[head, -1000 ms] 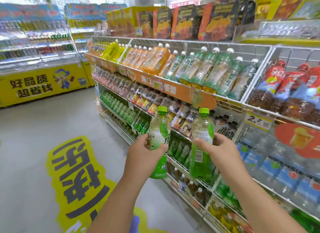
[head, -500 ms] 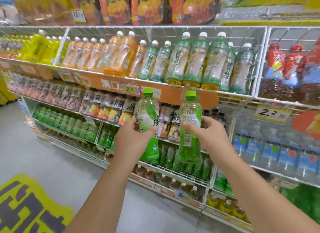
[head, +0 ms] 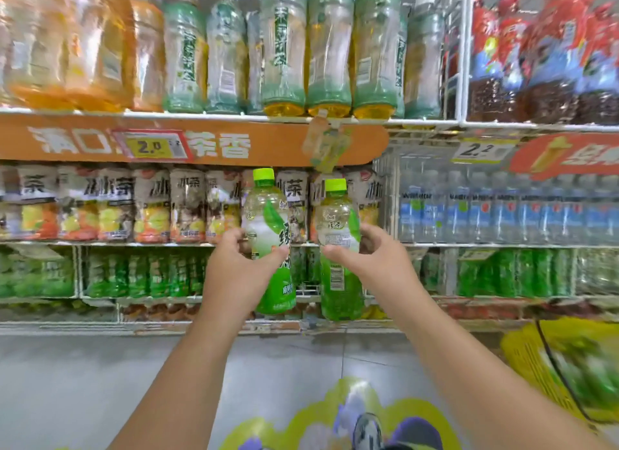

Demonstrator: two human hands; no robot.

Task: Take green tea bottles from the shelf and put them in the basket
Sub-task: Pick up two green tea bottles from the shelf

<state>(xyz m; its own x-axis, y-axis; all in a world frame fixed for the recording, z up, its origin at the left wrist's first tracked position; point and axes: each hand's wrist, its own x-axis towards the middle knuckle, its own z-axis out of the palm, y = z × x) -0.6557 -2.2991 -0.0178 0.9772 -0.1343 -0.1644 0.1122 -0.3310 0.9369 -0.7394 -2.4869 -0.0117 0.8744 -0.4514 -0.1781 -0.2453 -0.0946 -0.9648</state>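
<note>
Left hand (head: 239,268) is wrapped around the middle of a clear plastic green tea bottle with a lime-green cap and green-and-white label (head: 272,245), thumb across the front, bottle upright in mid-air. Right hand (head: 370,263) is doing the same job beside it, fingers and thumb clamped round a second clear green tea bottle with a lime-green cap (head: 339,248), also upright, its barcode side turned this way. The two bottles sit just beside each other, not touching, both held out in front of the white wire shelf rack (head: 462,121) and off its shelves.

Behind the caps runs a row of pale-labelled iced tea bottles (head: 152,205), under an orange shelf-edge banner with white characters (head: 217,144) and a yellow price tag reading 2.0 (head: 149,147). Above that, tall green-labelled tea bottles (head: 330,47) stand next to orange drink bottles (head: 83,47), with red-labelled dark drinks (head: 542,57) towards the rack's right end. Blue-labelled water bottles (head: 502,208) fill the shelf to the right of the hands; more green bottles (head: 147,272) line the shelf below.

Down at the lower right, a yellow plastic basket (head: 522,342) sits on the grey floor (head: 83,382), badly blurred, with green shapes inside. A shoe (head: 368,429) shows at the bottom edge on a yellow floor sticker (head: 335,412).
</note>
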